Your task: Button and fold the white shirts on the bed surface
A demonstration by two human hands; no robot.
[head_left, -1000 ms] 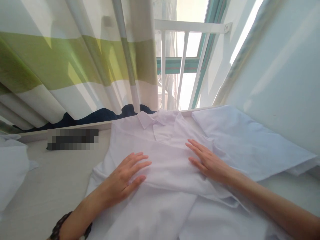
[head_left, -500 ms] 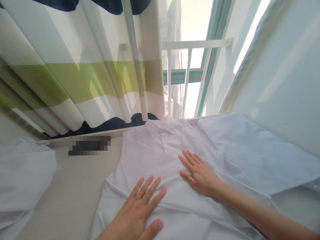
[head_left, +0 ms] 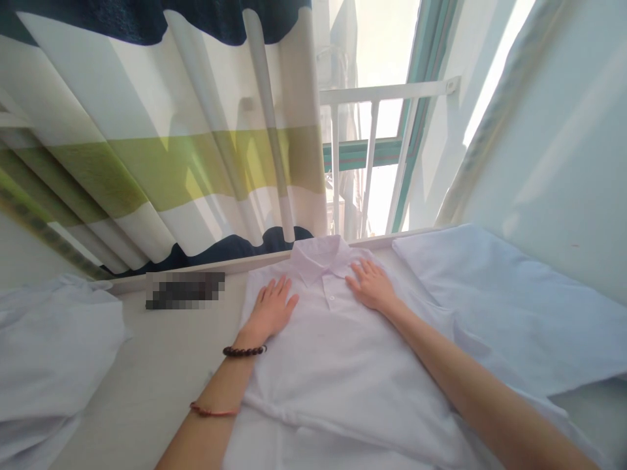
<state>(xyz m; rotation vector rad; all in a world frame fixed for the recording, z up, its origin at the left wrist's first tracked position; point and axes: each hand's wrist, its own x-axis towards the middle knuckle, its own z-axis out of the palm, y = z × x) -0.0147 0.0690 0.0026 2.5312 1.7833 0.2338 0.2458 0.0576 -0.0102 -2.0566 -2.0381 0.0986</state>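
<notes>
On the table, a white polo shirt lies spread; left hand and right hand press flat beside its collar, each grip open, clasping nothing. Smoothing seems underway; the next stroke needs even outward pressure.

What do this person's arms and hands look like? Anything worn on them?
Both forearms are bare: no sleeves or gloves in view. Behind the left hand, the wrist carries a dark beaded bracelet, and a thin reddish cord circles the forearm further up. The right hand and arm show no jewellery.
</notes>
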